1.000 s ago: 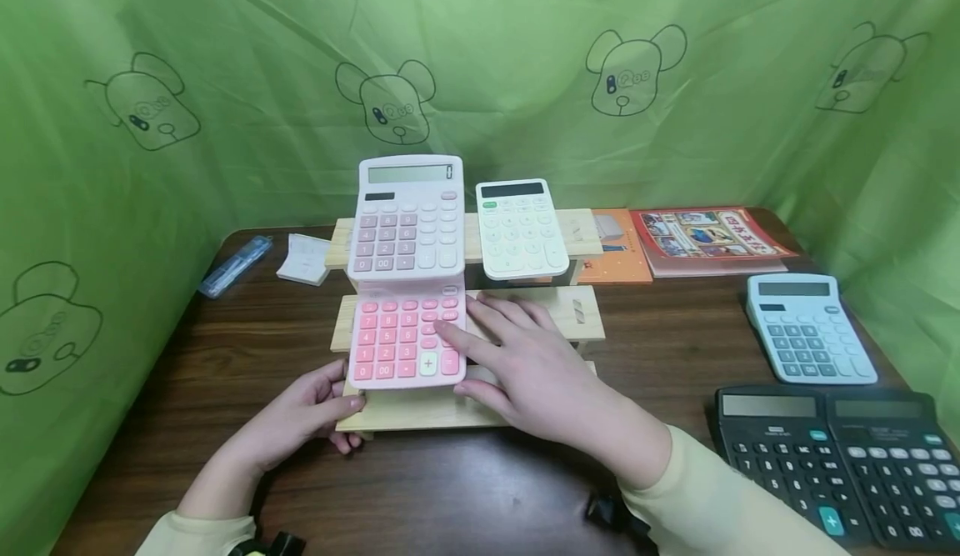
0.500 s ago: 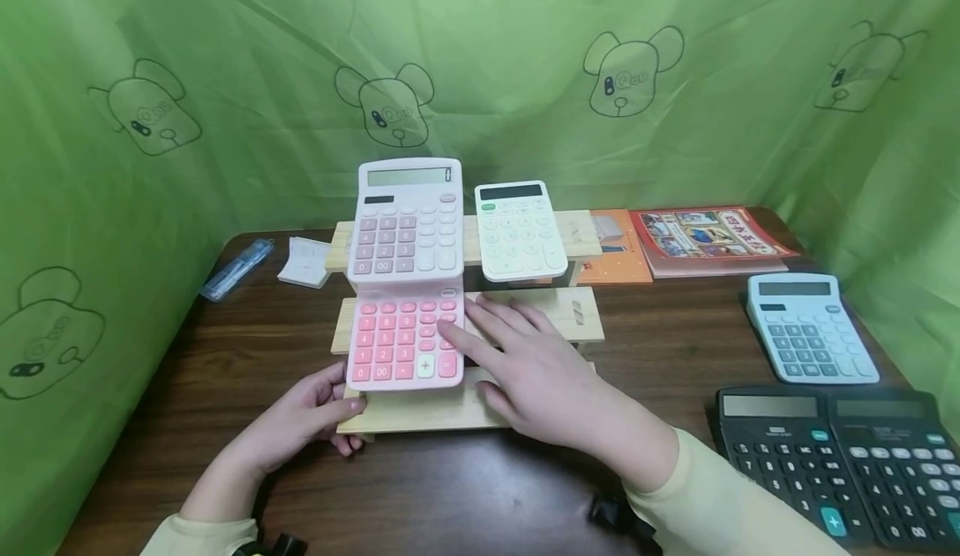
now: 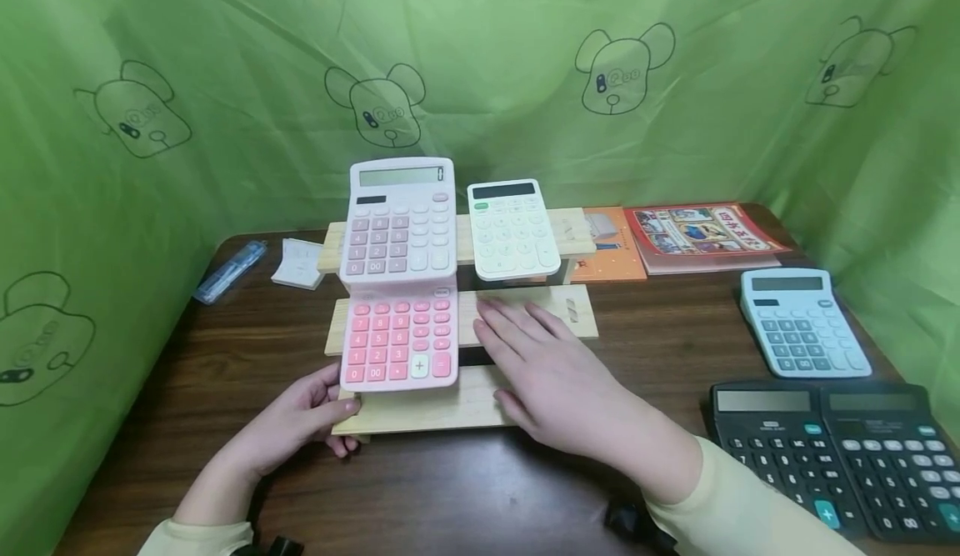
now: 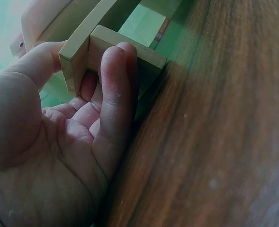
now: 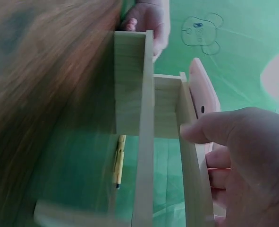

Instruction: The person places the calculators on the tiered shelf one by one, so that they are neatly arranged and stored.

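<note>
Yellow pen, perhaps, near wooden stand

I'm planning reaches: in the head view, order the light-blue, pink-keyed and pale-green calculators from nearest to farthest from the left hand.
From the left hand:
1. Pink-keyed calculator, close on its right
2. Pale-green calculator, farther back, to the right
3. Light-blue calculator, far right

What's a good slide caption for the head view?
Left hand holds the wooden stand; right hand lies beside the pink calculator, below the mint calculator.
</note>
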Demonstrator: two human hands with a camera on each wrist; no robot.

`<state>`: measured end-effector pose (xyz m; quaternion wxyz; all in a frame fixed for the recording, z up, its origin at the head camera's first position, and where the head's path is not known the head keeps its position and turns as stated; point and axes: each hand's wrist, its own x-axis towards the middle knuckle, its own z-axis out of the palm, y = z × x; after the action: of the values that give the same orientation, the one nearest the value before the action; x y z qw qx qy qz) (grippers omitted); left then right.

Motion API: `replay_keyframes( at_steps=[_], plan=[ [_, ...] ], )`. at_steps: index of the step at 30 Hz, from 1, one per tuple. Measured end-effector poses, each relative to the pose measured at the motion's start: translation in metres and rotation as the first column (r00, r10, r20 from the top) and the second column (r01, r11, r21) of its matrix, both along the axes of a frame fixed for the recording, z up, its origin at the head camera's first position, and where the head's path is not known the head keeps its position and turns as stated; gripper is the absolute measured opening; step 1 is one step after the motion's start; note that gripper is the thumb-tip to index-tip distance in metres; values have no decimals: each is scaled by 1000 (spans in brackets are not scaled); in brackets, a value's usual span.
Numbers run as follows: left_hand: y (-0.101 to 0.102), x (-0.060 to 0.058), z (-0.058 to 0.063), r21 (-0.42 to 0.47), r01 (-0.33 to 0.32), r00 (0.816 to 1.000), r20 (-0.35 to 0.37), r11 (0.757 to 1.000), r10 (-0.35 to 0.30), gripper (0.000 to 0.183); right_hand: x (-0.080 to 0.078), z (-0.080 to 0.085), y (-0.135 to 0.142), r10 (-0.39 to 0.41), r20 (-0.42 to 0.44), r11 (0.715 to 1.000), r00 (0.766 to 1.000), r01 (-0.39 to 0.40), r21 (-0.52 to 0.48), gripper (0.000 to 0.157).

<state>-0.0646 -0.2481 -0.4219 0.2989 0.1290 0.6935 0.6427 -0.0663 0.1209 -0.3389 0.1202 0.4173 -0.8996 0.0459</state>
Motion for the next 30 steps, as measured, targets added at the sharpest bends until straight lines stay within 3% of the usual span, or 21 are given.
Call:
replay_keyframes(
  at_steps=[5, 18, 30],
  plan=[
    [0, 0, -1, 6, -1, 1000, -7, 1000, 1, 52, 3, 4, 17, -7, -10, 1000, 1000, 7, 21, 74],
    [1, 0, 1, -29, -14, 999, 28, 999, 15, 54, 14, 13, 63, -85, 86, 996, 993, 83, 31, 77],
    [1, 0, 1, -55, -34, 999, 29, 998, 36, 51, 9, 22, 81, -107, 152, 994, 983, 101, 44, 71]
  ],
)
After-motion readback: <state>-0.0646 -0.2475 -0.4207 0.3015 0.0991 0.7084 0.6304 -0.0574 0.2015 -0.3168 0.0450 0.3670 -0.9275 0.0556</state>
